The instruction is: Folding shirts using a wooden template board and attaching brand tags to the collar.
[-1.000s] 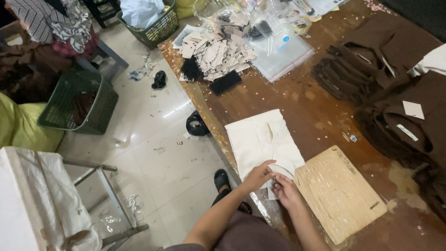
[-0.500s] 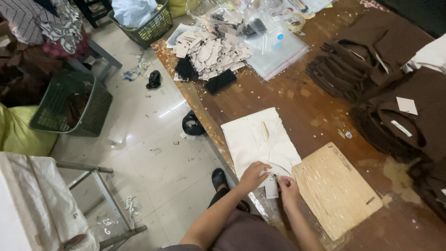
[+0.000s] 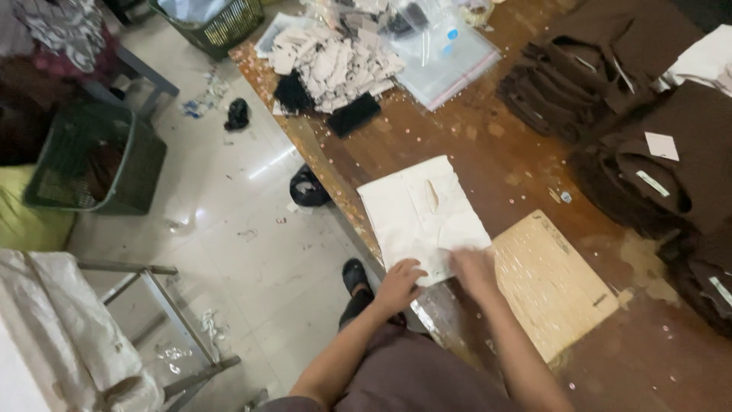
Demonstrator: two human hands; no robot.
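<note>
I am at the near edge of the wooden table (image 3: 488, 152), with both hands on the folded white cloth (image 3: 419, 214) that lies flat in front of me. My left hand (image 3: 400, 281) sits on the cloth's near corner at about seven o'clock of it, fingers curled down and pressing or pinching the edge; I cannot tell whether it really grips the fabric. My right hand (image 3: 474, 268) is at about five o'clock of the cloth, blurred, resting where the cloth meets the pale wooden board (image 3: 553, 282), and whether it is open or closed I cannot tell. The board lies just beside the cloth at its four o'clock, touching or slightly under its corner. I judge that I am at the stage of handling the cloth's near hem, squaring or lifting it. The next move calls for a sure hold on both near corners, so that the fold does not slip open. At twelve o'clock lies a heap of pale tags (image 3: 328, 65) beside clear plastic bags (image 3: 446, 53), and at two o'clock stacks of brown garments (image 3: 610, 84), well apart from my hands.
</note>
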